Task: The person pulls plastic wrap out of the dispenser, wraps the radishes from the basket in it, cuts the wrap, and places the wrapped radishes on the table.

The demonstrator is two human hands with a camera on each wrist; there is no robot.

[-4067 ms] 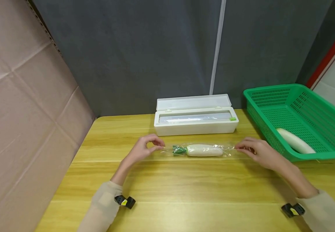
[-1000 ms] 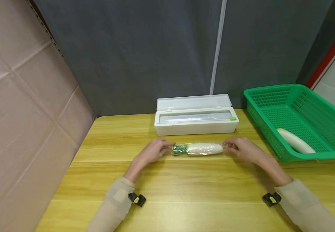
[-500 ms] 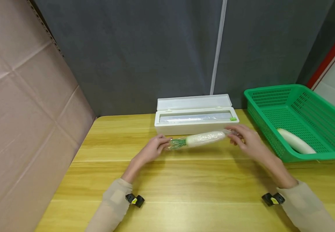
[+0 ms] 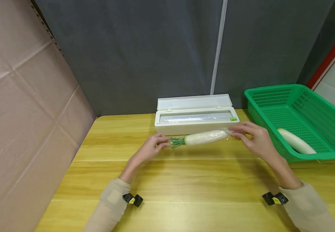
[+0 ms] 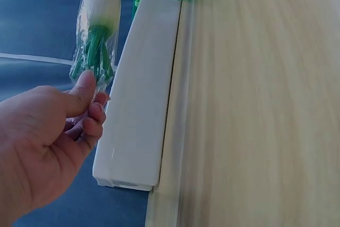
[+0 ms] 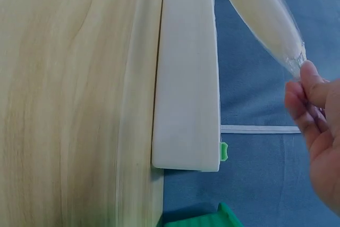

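Note:
A white radish (image 4: 203,138) with short green stalks (image 5: 95,51) is wrapped in clear plastic film and held up off the table between both hands. My left hand (image 4: 153,146) pinches the film at the stalk end, thumb on top in the left wrist view. At the other end, my right hand (image 4: 255,138) pinches the gathered film just past the radish's tip (image 6: 292,51). The radish tilts slightly, its right end higher in the head view.
Behind the radish stands a white cling film box (image 4: 196,129), lid raised, with a green slider (image 4: 233,119). A green basket (image 4: 272,141) at the right holds another white radish (image 4: 296,141). The wooden table (image 4: 202,190) meets a dark curtain (image 4: 127,58) at the back.
The wrapped radish lay on the table with film ends spread out; both hands moved inward, then lifted it. Just now the right hand shifted slightly right, and the film is drawn out at that end.

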